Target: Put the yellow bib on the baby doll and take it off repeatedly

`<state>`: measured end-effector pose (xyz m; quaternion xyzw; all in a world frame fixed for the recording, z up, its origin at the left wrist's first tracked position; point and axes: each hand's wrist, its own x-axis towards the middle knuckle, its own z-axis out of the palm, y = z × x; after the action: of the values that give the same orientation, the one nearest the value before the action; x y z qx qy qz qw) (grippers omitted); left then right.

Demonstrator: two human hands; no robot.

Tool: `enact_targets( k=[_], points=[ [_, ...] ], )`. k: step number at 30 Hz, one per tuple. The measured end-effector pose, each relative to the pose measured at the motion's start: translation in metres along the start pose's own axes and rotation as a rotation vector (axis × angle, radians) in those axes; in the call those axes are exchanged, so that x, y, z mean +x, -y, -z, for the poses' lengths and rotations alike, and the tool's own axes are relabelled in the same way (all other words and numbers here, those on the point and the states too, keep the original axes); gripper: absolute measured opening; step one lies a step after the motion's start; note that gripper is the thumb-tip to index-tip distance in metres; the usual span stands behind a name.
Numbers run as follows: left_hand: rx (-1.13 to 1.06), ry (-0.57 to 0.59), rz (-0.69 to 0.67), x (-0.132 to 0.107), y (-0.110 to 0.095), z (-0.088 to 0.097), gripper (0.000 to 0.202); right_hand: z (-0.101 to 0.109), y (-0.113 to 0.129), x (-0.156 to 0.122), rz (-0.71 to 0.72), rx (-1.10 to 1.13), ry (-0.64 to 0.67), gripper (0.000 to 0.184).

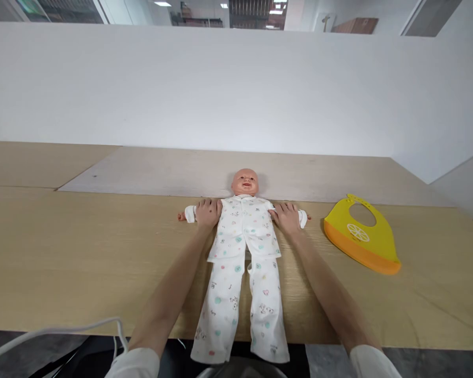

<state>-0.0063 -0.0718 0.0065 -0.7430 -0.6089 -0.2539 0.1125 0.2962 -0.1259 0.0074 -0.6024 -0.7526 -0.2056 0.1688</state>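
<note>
a white partition (236, 89) spans the upper half of the frame. below it, a wood-grain worktop (114, 252) extends from the left side to the right. a doll (242, 223) lies face up at centre, head toward the top, arms spread sideways, dressed in a white printed top and trousers; the trouser legs reach past the worktop's near edge at lower centre. a yellow bib (360, 233) with an orange lower part lies right of centre, apart from the doll. the left hand (208, 212) rests palm down over the doll's sleeved arm at centre left; the right hand (287, 218) covers the other sleeve, right of centre. whether either hand grips or merely presses cannot be told.
</note>
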Motion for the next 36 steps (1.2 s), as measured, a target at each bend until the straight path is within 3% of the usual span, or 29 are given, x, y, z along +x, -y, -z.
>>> enact_targets(
  k=[8,16,22,26,28,31,34,36],
  points=[
    [0.003,-0.023,-0.023,0.014,0.009,-0.007,0.032,-0.014,-0.013,0.016,0.040,-0.012,0.011,0.049],
    [-0.050,-0.076,-0.010,0.009,0.010,-0.004,0.022,-0.013,-0.016,0.012,0.005,0.067,-0.021,0.046],
    [-0.047,-0.150,-0.041,-0.016,0.009,0.013,0.017,-0.007,-0.003,0.006,-0.058,0.100,-0.136,0.040],
    [-0.012,-0.070,-0.101,-0.050,0.012,0.026,0.016,0.004,0.009,-0.006,-0.099,0.107,-0.184,0.036],
    [-0.008,-0.024,-0.102,-0.066,0.015,0.031,0.014,0.010,0.013,-0.015,-0.115,0.124,-0.147,0.031],
    [0.001,0.036,-0.106,-0.082,0.017,0.033,0.015,0.016,0.015,-0.028,-0.092,0.135,0.010,0.022],
    [-0.019,0.059,-0.113,-0.083,0.018,0.031,0.018,0.018,0.015,-0.033,-0.055,0.155,0.152,0.020],
    [-0.045,0.052,-0.109,-0.079,0.019,0.028,0.023,0.018,0.014,-0.033,-0.081,0.175,0.180,0.025]
  ],
)
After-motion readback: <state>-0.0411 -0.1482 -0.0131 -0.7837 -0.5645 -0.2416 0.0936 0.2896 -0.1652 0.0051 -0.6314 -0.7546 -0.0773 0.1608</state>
